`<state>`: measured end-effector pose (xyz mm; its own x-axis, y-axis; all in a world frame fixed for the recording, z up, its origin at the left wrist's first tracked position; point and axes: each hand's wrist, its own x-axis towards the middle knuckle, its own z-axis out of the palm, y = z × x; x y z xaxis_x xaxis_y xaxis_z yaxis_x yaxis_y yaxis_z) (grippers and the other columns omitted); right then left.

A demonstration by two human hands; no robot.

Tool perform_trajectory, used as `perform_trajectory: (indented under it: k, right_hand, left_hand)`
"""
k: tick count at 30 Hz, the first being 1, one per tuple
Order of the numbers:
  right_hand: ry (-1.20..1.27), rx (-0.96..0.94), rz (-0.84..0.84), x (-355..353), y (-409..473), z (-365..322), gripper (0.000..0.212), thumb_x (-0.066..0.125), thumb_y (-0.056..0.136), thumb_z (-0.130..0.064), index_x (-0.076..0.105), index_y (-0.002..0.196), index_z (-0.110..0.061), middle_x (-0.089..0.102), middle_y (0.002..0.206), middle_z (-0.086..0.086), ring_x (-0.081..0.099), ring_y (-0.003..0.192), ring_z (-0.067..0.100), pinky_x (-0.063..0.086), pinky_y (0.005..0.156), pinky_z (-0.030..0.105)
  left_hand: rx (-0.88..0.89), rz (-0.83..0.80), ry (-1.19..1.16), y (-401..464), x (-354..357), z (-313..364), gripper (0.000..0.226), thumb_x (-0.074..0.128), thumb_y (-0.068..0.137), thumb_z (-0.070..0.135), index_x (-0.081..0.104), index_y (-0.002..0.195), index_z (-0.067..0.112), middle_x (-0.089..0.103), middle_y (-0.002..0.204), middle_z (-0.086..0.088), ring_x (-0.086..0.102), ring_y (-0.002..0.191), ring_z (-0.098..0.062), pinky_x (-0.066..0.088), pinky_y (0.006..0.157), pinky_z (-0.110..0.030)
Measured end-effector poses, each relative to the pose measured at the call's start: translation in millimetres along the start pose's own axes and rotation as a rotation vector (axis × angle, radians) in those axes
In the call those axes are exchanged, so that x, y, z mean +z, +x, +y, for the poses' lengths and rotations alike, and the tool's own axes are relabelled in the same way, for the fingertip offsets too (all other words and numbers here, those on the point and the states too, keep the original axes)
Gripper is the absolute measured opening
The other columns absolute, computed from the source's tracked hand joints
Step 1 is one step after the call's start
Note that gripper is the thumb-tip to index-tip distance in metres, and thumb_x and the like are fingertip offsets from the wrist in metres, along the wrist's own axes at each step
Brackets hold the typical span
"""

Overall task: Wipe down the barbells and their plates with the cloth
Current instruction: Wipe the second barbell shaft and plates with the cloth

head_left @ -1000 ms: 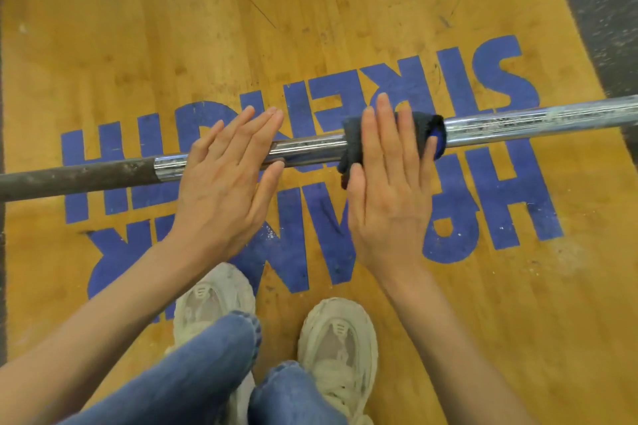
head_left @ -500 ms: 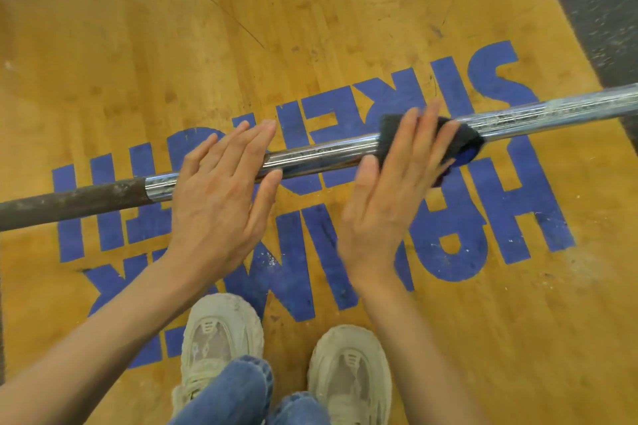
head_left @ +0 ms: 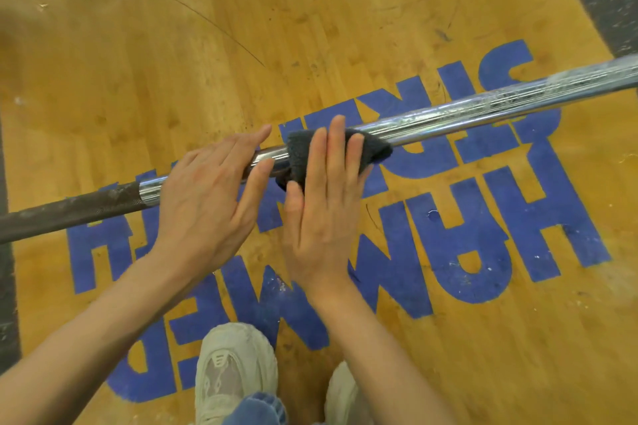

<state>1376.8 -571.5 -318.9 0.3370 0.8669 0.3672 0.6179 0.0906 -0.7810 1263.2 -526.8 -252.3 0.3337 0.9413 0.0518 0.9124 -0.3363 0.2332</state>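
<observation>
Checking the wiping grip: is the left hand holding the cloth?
No, the left hand rests bare on the barbell, while the right hand presses the cloth.

The barbell runs across above the floor. The left hand rests on it, just left of the cloth under the right hand.

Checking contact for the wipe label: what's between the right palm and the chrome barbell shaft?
In the head view, a dark grey cloth lies between the right hand and the chrome barbell shaft; straight fingers press it down. No bare skin-to-bar contact shows there.
</observation>
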Motion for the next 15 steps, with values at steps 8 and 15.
perform_trajectory:
  k: [8,15]
  right_hand:
    - [0.097,0.087,0.047,5,19,-7,0.053,0.027,0.108,-0.021,0.018,0.153,0.006,0.017,0.162,0.022,-0.006,0.155,0.023,0.008,0.125,0.052]
    - [-0.112,0.091,0.103,-19,56,19,0.053,0.028,0.107,-0.026,0.032,0.152,0.003,0.028,0.161,0.022,0.008,0.155,0.027,-0.002,0.125,0.048]
  left_hand:
    - [-0.062,0.006,-0.030,18,1,0,0.054,0.026,0.106,0.044,0.056,0.141,0.015,0.068,0.128,-0.006,0.060,0.120,-0.028,0.037,0.097,-0.037]
    - [-0.081,0.032,-0.045,20,4,-2,0.053,0.028,0.106,0.042,0.055,0.141,0.012,0.067,0.126,-0.012,0.051,0.134,-0.030,0.034,0.106,-0.044]
